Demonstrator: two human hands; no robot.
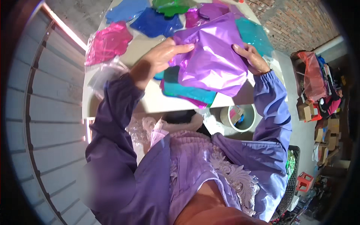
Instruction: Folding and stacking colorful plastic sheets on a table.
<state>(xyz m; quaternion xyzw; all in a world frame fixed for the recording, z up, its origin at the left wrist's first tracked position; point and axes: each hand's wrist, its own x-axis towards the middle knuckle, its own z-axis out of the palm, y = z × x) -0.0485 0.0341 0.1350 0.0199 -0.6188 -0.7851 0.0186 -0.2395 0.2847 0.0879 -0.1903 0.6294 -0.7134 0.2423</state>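
Note:
A shiny purple foil balloon, flat and creased, is stretched between my hands above the table. My left hand pinches its left edge, the thumb lying on top of the foil. On the right edge, my right hand grips it with the thumb in front and the fingers mostly behind. Beneath it, near the table's front edge, lies a stack of flat teal and magenta foil pieces, partly covered by the purple one.
Flat foil pieces lie across the white table: pink, blue, green and teal. Clear plastic sits at the left edge. Below the front edge stands a white bucket. A red stool and cardboard boxes are right.

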